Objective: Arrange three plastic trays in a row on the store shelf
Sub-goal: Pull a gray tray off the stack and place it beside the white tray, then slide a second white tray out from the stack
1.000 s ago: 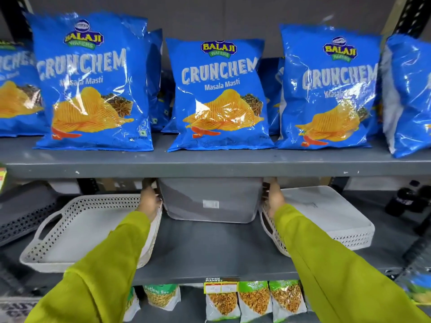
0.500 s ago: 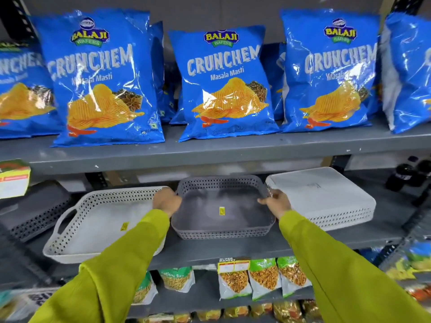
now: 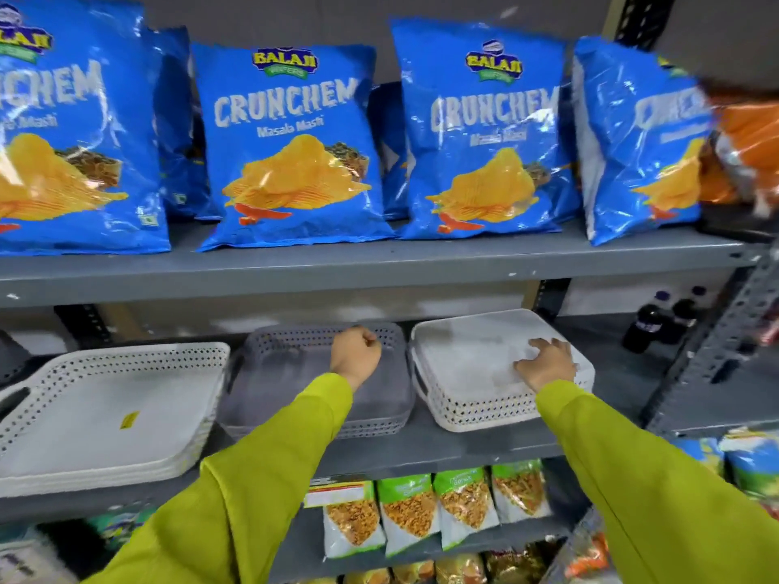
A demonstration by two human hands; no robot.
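Three perforated plastic trays lie on the grey middle shelf [image 3: 442,446]. A white tray [image 3: 105,410] lies open side up at the left with a yellow sticker inside. A grey tray [image 3: 291,385] sits in the middle, open side up. A white tray [image 3: 472,360] rests upside down at the right. My left hand [image 3: 354,351] is a closed fist over the grey tray, holding nothing. My right hand [image 3: 546,364] lies on the upturned white tray's bottom with fingers spread.
Blue chip bags [image 3: 291,145] fill the upper shelf [image 3: 379,267] just above the trays. Two dark bottles [image 3: 657,318] stand at the far right of the middle shelf beside a metal upright [image 3: 725,330]. Small snack packets [image 3: 425,512] hang below.
Both hands have let go of the grey tray, which now rests flat in the middle. My right hand moved right onto the upturned white tray. The view shifted right.
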